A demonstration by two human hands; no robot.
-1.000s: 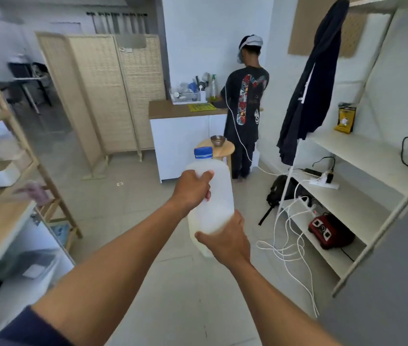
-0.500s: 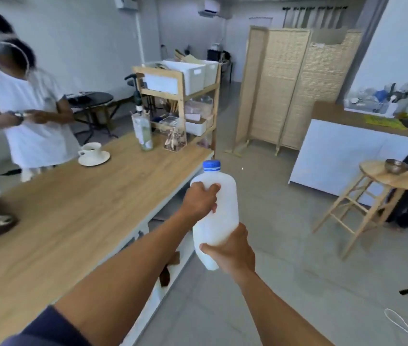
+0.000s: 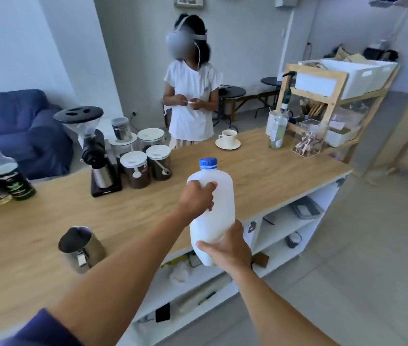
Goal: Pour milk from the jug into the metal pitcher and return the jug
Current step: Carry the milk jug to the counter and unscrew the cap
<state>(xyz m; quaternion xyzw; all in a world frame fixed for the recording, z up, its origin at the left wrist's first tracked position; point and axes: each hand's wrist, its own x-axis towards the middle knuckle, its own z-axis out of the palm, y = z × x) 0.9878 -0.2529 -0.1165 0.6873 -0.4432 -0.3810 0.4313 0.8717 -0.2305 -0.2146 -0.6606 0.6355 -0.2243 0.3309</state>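
I hold a white plastic milk jug (image 3: 219, 206) with a blue screw cap upright in front of me, above the counter's near edge. My left hand (image 3: 198, 197) grips its handle near the top. My right hand (image 3: 228, 248) cups it from below. The cap is on. The metal pitcher (image 3: 82, 248) stands on the wooden counter (image 3: 128, 216) to the lower left of the jug, mouth up, its inside dark.
A coffee grinder (image 3: 93, 151), several lidded jars (image 3: 135, 168) and bottles (image 3: 3, 181) stand along the counter's far side. A cup on a saucer (image 3: 228, 139) sits further right. A person in a white shirt (image 3: 190, 103) stands behind the counter. Open shelves lie under it.
My view has swung left from the shelves and floor to the counter. The jug stays in both hands, upright, and the pitcher and grinder have come into sight.
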